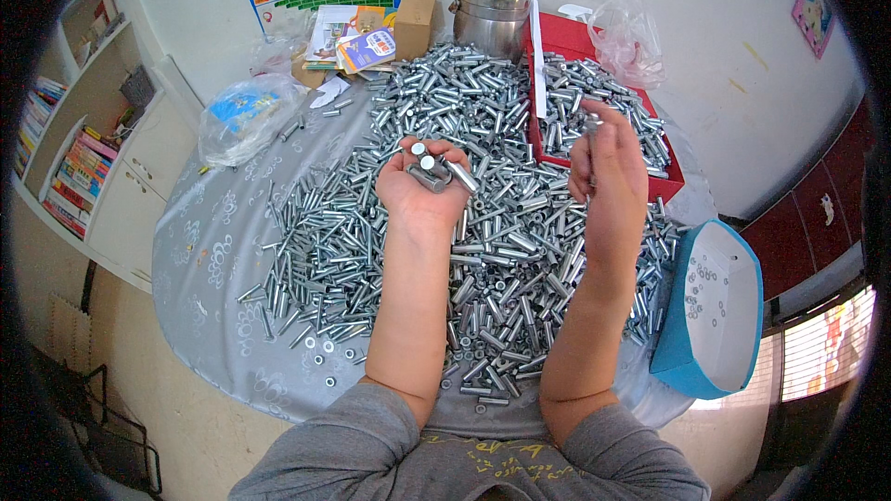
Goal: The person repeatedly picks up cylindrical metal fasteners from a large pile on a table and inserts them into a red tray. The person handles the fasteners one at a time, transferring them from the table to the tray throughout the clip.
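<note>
My left hand point(425, 187) is palm up over the heap, its fingers curled round several short silver metal cylinders point(430, 173). Round end faces show on two of them. My right hand point(610, 153) is raised at the near side of the red box point(670, 187). Its fingers are bent together, with a small shiny metal piece at the tips; its exact kind is hard to make out. Beneath both hands spreads a large heap of loose metal sleeves and bolts point(520, 264). More of these metal parts point(594, 83) fill the red box.
A blue fabric bin point(664, 366) with small rings inside stands at the right edge of the grey tablecloth point(209, 250). Behind the heap are a steel pot point(494, 19), a cardboard box point(415, 23) and booklets point(367, 49). A plastic bag point(246, 121) lies at the left.
</note>
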Action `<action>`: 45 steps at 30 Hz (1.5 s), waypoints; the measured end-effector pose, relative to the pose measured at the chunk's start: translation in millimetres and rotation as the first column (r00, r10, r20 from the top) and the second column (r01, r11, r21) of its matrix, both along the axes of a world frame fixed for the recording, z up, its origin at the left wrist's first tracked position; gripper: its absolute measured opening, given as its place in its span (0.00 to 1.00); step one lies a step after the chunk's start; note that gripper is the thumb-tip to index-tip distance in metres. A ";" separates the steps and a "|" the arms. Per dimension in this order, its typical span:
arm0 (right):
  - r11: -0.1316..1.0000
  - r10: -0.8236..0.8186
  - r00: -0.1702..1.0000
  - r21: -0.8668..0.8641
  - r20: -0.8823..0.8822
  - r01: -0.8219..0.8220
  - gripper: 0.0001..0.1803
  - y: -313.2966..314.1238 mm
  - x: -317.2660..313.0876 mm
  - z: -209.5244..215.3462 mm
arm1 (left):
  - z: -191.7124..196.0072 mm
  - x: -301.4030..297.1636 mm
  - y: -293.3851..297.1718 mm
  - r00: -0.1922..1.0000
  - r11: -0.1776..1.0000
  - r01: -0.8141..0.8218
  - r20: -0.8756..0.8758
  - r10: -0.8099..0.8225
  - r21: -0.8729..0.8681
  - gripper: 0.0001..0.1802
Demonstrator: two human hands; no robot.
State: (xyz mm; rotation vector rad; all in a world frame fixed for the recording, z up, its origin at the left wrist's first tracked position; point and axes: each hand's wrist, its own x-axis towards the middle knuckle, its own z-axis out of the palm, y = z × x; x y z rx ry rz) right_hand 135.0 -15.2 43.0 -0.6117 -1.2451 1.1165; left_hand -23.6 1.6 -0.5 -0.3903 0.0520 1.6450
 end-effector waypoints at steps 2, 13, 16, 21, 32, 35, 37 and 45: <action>0.981 -0.172 0.975 0.119 0.139 0.156 0.13 4.5 -6.9 -3.1 | -0.2 0.5 0.8 1.000 1.000 0.003 0.003 -0.003 -0.006 0.14; 0.999 0.055 0.987 -0.012 0.154 -0.053 0.09 0.0 -7.6 -2.1 | -0.1 0.1 1.1 1.000 1.000 -0.006 -0.020 0.006 -0.023 0.14; 0.996 0.089 0.987 0.019 0.132 -0.093 0.14 -4.4 -13.2 -1.7 | -2.3 0.5 2.8 1.000 1.000 0.004 -0.016 -0.004 -0.010 0.14; 0.990 -0.063 0.967 0.137 0.247 0.029 0.17 -0.2 -20.9 -10.2 | -0.1 -0.6 0.4 1.000 1.000 0.002 0.004 -0.002 0.006 0.13; 0.998 -0.053 0.971 0.034 0.235 0.046 0.11 3.6 -16.3 -8.4 | -0.2 1.5 1.8 1.000 1.000 -0.002 -0.018 0.002 -0.010 0.14; 0.977 -0.194 0.953 0.132 0.233 0.167 0.15 4.0 -22.6 -13.5 | 0.2 1.4 0.3 1.000 1.000 -0.007 -0.009 0.007 0.000 0.14; 0.991 -0.133 0.944 0.058 0.302 0.121 0.20 9.7 -15.6 -10.9 | 0.8 2.0 0.0 1.000 1.000 -0.015 -0.018 0.015 0.001 0.14; 0.985 -0.171 0.932 0.071 0.319 0.157 0.12 6.6 -13.4 -8.1 | 2.1 2.3 0.1 0.999 1.000 -0.013 -0.043 0.012 -0.025 0.13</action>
